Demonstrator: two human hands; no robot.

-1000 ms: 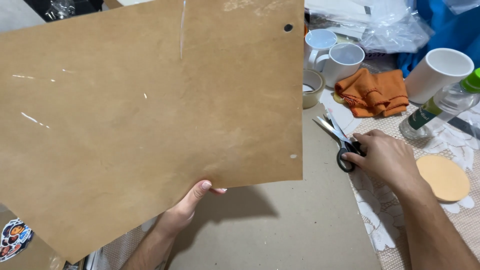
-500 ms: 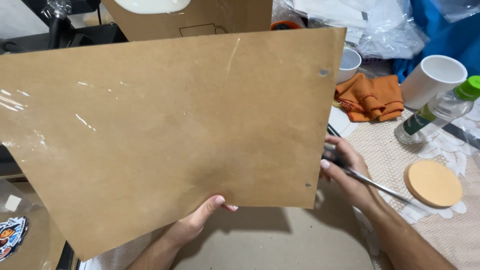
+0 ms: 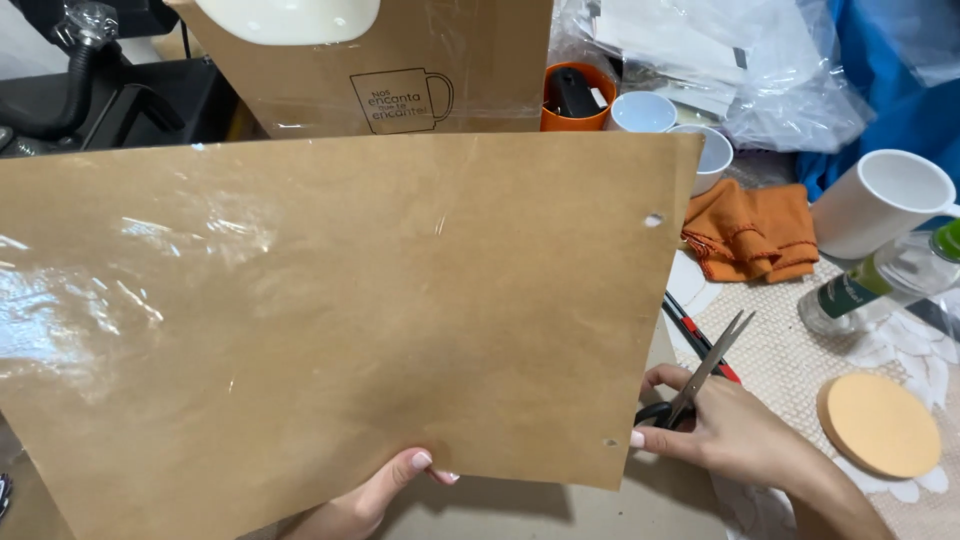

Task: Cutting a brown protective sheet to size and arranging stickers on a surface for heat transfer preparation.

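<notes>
A large brown kraft sheet [image 3: 330, 310] with a glossy film and two small punched holes fills most of the view. My left hand [image 3: 385, 490] pinches its bottom edge and holds it up. To the right of the sheet's lower corner, my right hand [image 3: 740, 440] grips black-handled scissors [image 3: 705, 372], blades open and pointing up and right.
A round cork coaster [image 3: 880, 424] lies right of the scissors. An orange cloth [image 3: 750, 232], white mugs [image 3: 885, 205], a clear bottle with a green cap [image 3: 880, 280] and plastic bags [image 3: 740, 70] crowd the right. A brown cardboard box [image 3: 400, 70] stands behind the sheet.
The sheet has swung level and lower, uncovering the box behind. My right hand has picked up the scissors and turned them so the open blades point upward beside the sheet's edge.
</notes>
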